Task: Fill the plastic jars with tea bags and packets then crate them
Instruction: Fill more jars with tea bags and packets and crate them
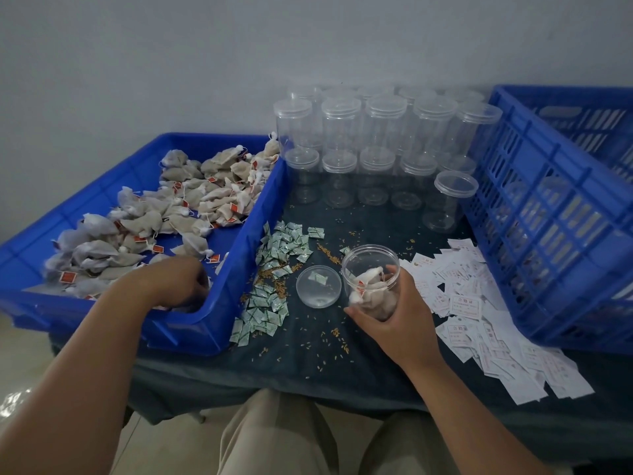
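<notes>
Right hand wraps around an open plastic jar, tilted toward the camera, a few tea bags inside. Its lid lies flat just left of it on the dark table, one green packet on it. Left hand is down in the near corner of the blue tray, fingers curled among the tea bags; can't tell if it holds one. Green packets are scattered beside the tray, white labels right of the jar. Empty lidded jars stand at the back, blue crate far right.
</notes>
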`<state>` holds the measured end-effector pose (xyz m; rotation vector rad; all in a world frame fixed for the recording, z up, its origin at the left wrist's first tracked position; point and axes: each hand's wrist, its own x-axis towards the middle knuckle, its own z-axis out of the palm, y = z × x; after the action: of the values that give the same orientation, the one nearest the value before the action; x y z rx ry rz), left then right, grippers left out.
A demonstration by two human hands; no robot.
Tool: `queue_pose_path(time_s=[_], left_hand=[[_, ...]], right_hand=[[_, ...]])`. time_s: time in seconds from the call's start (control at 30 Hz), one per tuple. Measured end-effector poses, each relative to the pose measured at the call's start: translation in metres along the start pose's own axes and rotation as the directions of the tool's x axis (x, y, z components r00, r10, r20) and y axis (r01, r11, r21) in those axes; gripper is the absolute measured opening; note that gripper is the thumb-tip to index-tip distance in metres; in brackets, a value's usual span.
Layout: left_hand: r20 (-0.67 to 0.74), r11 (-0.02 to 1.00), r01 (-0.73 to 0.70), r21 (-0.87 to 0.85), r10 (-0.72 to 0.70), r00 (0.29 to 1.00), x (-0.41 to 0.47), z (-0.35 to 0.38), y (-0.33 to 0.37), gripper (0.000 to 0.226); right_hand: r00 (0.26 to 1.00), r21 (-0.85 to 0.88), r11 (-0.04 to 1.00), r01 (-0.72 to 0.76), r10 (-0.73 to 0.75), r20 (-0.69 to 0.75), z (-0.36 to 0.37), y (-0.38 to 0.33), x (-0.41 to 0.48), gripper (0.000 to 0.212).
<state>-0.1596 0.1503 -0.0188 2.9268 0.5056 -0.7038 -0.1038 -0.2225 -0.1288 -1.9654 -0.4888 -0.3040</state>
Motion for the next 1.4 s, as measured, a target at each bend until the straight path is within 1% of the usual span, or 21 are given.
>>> queue_pose_path(time_s=[0.1, 0.2, 0.3, 0.4, 0.47, 0.5, 0.57, 0.7, 0.73, 0.8, 0.9, 0.93, 1.0, 1.03, 1.1, 1.17, 1.2, 1.27, 1.33, 1.37, 1.4], left_hand=[[-0.227, 0.978, -0.016, -0.208, -0.032, 0.973, -0.002, -0.003, -0.007, 0.026], [-0.361, 0.872, -0.067, -0.484, -0.13, 0.923, -0.001, -0.005, -0.002, 0.02], [-0.414, 0.729, -0.117, -0.674, -0.241, 0.878, 0.004, -0.004, 0.01, 0.021], [-0.369, 0.483, -0.18, -0.857, -0.331, 0.869, 0.009, -0.007, 0.014, 0.02], [-0.354, 0.388, -0.198, -0.9, -0.386, 0.852, 0.01, -0.013, 0.015, 0.023], [-0.368, 0.368, -0.221, -0.903, -0.398, 0.841, 0.01, -0.017, 0.017, 0.022], [-0.434, 0.395, -0.275, -0.877, -0.401, 0.807, 0.01, -0.023, 0.025, 0.019], [-0.599, 0.551, -0.346, -0.76, -0.387, 0.701, 0.012, -0.03, 0.039, 0.011], [-0.628, 0.574, -0.367, -0.732, -0.36, 0.69, 0.012, -0.032, 0.044, 0.008], [-0.661, 0.623, -0.389, -0.679, -0.289, 0.692, 0.012, -0.035, 0.055, 0.008], [-0.702, 0.792, -0.32, -0.519, -0.182, 0.688, 0.015, -0.039, 0.061, 0.006], [-0.712, 0.834, -0.284, -0.474, -0.173, 0.68, 0.017, -0.04, 0.056, 0.005], [-0.713, 0.861, -0.222, -0.457, -0.206, 0.671, 0.021, -0.044, 0.039, 0.009], [-0.695, 0.86, -0.195, -0.472, -0.227, 0.682, 0.024, -0.044, 0.028, 0.012], [-0.606, 0.836, -0.129, -0.533, -0.271, 0.748, 0.028, -0.04, 0.009, 0.013], [-0.476, 0.77, -0.091, -0.632, -0.292, 0.829, 0.029, -0.03, 0.0, 0.01], [-0.424, 0.721, -0.087, -0.688, -0.301, 0.854, 0.029, -0.024, -0.001, 0.008], [-0.365, 0.615, -0.098, -0.782, -0.327, 0.872, 0.025, -0.018, -0.001, 0.011], [-0.368, 0.54, -0.14, -0.83, -0.341, 0.865, 0.022, -0.017, 0.001, 0.017], [-0.389, 0.528, -0.168, -0.832, -0.342, 0.855, 0.019, -0.018, 0.002, 0.017], [-0.427, 0.544, -0.194, -0.817, -0.343, 0.837, 0.016, -0.02, 0.003, 0.016]], right_hand=[[1.0, -0.005, 1.0, 0.004, -0.004, -0.004, 0.0, 0.0, -0.001, 0.076], [1.0, -0.011, 1.0, 0.01, -0.01, -0.009, 0.0, 0.0, 0.0, 0.075], [1.0, -0.01, 1.0, 0.006, -0.006, -0.008, 0.0, 0.0, 0.0, 0.076], [1.0, -0.009, 1.0, 0.006, -0.006, -0.01, 0.0, 0.0, -0.001, 0.076], [1.0, -0.007, 1.0, 0.004, -0.004, -0.008, 0.0, 0.0, -0.001, 0.075], [1.0, -0.006, 1.0, 0.003, -0.003, -0.008, 0.0, 0.0, -0.001, 0.075], [1.0, -0.003, 1.0, -0.001, 0.001, -0.009, 0.0, 0.0, -0.001, 0.075], [1.0, 0.008, 1.0, 0.003, -0.003, -0.012, -0.001, -0.001, 0.0, 0.075], [1.0, 0.007, 1.0, 0.002, -0.002, -0.012, -0.001, -0.001, 0.0, 0.075], [1.0, -0.001, 1.0, -0.002, 0.002, -0.013, -0.001, 0.0, 0.0, 0.076], [1.0, -0.005, 1.0, -0.009, 0.009, -0.007, -0.001, 0.002, -0.001, 0.077], [1.0, -0.003, 1.0, -0.008, 0.008, -0.005, -0.001, 0.001, -0.001, 0.076], [1.0, 0.003, 1.0, -0.007, 0.007, -0.002, -0.002, 0.001, -0.001, 0.075], [1.0, 0.007, 1.0, -0.009, 0.009, -0.002, -0.002, 0.001, -0.001, 0.075], [1.0, 0.007, 1.0, -0.011, 0.011, -0.004, -0.001, 0.001, 0.0, 0.075], [1.0, 0.004, 1.0, -0.007, 0.007, -0.01, -0.001, 0.002, 0.001, 0.074], [1.0, 0.003, 1.0, -0.005, 0.005, -0.012, -0.001, 0.002, 0.001, 0.074], [1.0, -0.004, 1.0, -0.007, 0.007, -0.02, -0.001, 0.002, 0.001, 0.073], [1.0, 0.001, 1.0, -0.01, 0.01, -0.024, -0.001, 0.001, 0.001, 0.072], [1.0, 0.002, 1.0, -0.01, 0.01, -0.022, -0.001, 0.001, 0.001, 0.072], [1.0, -0.001, 1.0, -0.008, 0.008, -0.018, -0.001, 0.001, 0.001, 0.072]])
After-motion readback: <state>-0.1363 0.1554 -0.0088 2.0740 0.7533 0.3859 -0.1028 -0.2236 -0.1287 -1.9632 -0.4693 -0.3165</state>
